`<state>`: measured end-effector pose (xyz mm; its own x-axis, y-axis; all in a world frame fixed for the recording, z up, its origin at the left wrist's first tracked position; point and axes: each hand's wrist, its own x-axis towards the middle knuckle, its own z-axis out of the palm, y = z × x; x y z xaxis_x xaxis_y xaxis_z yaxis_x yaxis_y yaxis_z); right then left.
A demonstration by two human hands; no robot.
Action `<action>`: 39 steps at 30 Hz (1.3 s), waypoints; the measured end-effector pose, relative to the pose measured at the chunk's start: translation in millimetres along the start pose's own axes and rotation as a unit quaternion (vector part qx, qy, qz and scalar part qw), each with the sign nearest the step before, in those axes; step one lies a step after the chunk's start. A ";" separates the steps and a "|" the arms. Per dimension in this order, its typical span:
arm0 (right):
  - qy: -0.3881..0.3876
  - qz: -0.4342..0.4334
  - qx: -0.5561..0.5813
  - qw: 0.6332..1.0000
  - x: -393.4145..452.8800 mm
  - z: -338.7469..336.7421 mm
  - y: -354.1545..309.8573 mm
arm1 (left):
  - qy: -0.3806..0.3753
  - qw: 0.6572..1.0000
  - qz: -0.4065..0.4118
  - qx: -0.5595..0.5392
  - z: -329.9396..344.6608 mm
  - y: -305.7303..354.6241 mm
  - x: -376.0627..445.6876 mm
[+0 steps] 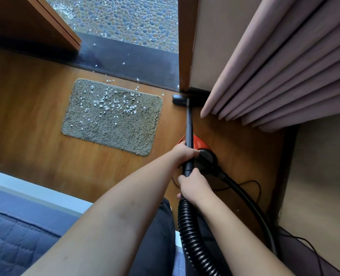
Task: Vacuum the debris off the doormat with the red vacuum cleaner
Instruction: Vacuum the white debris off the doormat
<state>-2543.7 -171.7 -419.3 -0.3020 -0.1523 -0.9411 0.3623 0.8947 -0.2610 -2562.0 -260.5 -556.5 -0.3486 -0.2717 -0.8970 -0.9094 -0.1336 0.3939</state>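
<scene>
No legible text, label, brand, number or sign found anywhere in view. The red vacuum cleaner (200,145) body, at about 5 o'clock from the doormat (112,116), shows no readable marking on its visible casing; most of it is covered by the wand and hands. The doormat surface carries no printing. Door frame, curtain and floor bear no lettering.

Debris (113,103) on doormat (113,134); vacuum cleaner (202,150) to its right

red vacuum cleaner (202,149) body mostly hidden behind hands and wand (189,128), hose (193,236) cut off below
</scene>
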 end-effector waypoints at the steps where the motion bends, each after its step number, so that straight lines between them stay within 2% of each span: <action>1: -0.007 -0.007 -0.001 1.000 -3.4 2.0 0.2 | 0.010 1.000 0.000 -0.014 -3.2 -4.8 -3.8; 5: -0.025 -0.028 -0.067 0.997 -13.7 16.6 -0.4 | 0.054 0.997 -0.009 -0.059 -17.9 -31.2 -14.0; 11: -0.042 -0.036 -0.085 0.995 -6.4 42.6 -4.8 | 0.093 0.992 -0.016 -0.087 -40.0 -52.0 -13.3; 19: -0.033 -0.053 -0.110 0.992 16.3 43.7 -39.5 | 0.093 0.987 -0.016 -0.127 -69.8 -35.0 8.1; 29: -0.075 -0.070 -0.104 0.989 11.8 33.9 -73.1 | 0.088 0.983 -0.042 -0.153 -98.8 -17.1 3.4; 39: -0.077 -0.049 -0.250 0.964 -36.6 46.6 -38.3 | 0.073 0.961 -0.079 -0.253 -73.7 -67.8 -46.8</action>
<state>-2505.4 -219.9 -384.8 -0.1655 -0.2726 -0.9478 -0.1442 0.9574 -0.2502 -2467.3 -309.0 -526.4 -0.1463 -0.3352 -0.9307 -0.7088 -0.6208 0.3350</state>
